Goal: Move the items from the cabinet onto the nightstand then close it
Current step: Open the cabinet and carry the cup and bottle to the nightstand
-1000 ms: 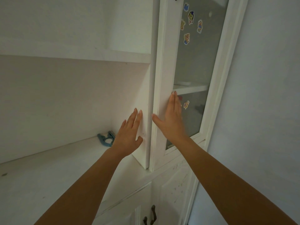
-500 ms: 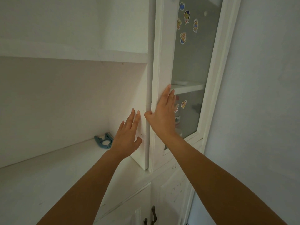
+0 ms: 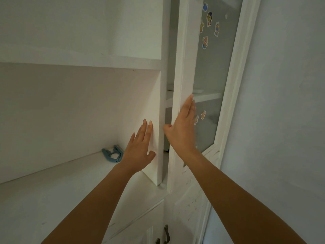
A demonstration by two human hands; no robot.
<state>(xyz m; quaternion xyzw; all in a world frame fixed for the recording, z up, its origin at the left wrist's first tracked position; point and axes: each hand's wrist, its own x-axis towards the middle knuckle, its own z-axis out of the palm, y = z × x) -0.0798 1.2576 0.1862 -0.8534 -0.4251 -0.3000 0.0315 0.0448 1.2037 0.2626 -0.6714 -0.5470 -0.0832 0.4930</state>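
A tall white cabinet door (image 3: 186, 59) with a glass pane stands slightly ajar, with a dark gap along its left edge. My right hand (image 3: 181, 131) holds that edge, fingers flat on the front of the frame and thumb in the gap. Flat and spread, my left hand (image 3: 139, 148) rests against the white side panel (image 3: 162, 103) just left of the gap. Behind the glass, an inner shelf (image 3: 207, 96) carries a small white item (image 3: 197, 91). What lies lower inside the cabinet is hidden.
Cartoon stickers (image 3: 209, 18) dot the glass. A blue plastic object (image 3: 111, 154) lies in the back corner of the open shelf (image 3: 52, 191) to the left. Two dark handles (image 3: 166, 234) sit on the lower doors. A plain wall (image 3: 281, 120) is close on the right.
My right hand slid left across the door frame and its thumb hooked the edge. The door has swung out a little and a gap now shows. My left hand stayed on the side panel.
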